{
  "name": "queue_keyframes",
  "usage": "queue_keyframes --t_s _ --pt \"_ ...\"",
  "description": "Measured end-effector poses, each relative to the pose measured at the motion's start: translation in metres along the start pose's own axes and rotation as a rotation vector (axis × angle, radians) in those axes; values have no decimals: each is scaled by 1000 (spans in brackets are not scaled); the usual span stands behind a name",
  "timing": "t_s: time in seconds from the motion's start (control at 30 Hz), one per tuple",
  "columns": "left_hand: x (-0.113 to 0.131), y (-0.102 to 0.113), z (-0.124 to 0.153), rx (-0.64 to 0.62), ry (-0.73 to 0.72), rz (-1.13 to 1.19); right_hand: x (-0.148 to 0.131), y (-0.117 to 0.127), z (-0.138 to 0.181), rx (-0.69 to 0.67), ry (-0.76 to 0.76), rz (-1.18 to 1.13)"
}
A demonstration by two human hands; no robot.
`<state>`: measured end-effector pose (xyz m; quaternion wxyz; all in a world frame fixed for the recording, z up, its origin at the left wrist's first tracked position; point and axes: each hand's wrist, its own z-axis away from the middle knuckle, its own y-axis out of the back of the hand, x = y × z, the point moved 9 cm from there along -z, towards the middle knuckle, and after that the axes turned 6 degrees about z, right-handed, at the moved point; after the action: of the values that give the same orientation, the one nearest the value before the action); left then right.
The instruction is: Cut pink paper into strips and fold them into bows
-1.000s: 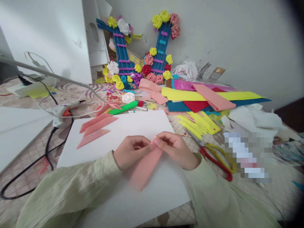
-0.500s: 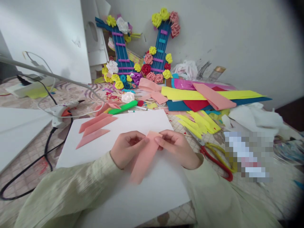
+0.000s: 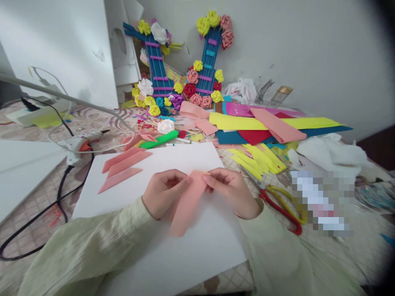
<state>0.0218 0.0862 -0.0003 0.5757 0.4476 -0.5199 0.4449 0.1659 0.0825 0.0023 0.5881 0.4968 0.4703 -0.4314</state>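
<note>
Between my two hands is a pink paper strip [image 3: 189, 207], its lower end hanging toward me over a white board [image 3: 197, 263]. My left hand [image 3: 165, 191] pinches the strip's upper left edge between thumb and fingers. At the upper right corner, my right hand [image 3: 234, 191] grips it the same way, thumb on top; some fingertips are hidden behind the paper. Several folded pink strips [image 3: 129, 161] lie on the board's far left part. Scissors [image 3: 280, 209] with red and yellow handles rest just right of my right hand.
A hot glue gun [image 3: 77, 148] with a black cord lies left of the board. Yellow strips [image 3: 259, 159], long coloured paper [image 3: 277, 122] and a green stick-like piece [image 3: 160, 139] lie beyond. Two blue guitar shapes [image 3: 211, 61] with paper flowers lean on the wall.
Both hands keep their pinch on the pink strip. Its lower end has swung slightly, and my left fingers have shifted a little to the left.
</note>
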Motion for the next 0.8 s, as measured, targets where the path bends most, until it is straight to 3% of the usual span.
queue_keyframes --t_s 0.33,0.57,0.8 --pt "-2 -1 -3 -11 9 15 -1 3 -2 69 32 -31" --pt "0 1 -4 -2 -9 26 0 -13 1 -109 -15 -68" --pt "-1 2 -4 7 -3 70 2 -15 3 -107 -24 -32"
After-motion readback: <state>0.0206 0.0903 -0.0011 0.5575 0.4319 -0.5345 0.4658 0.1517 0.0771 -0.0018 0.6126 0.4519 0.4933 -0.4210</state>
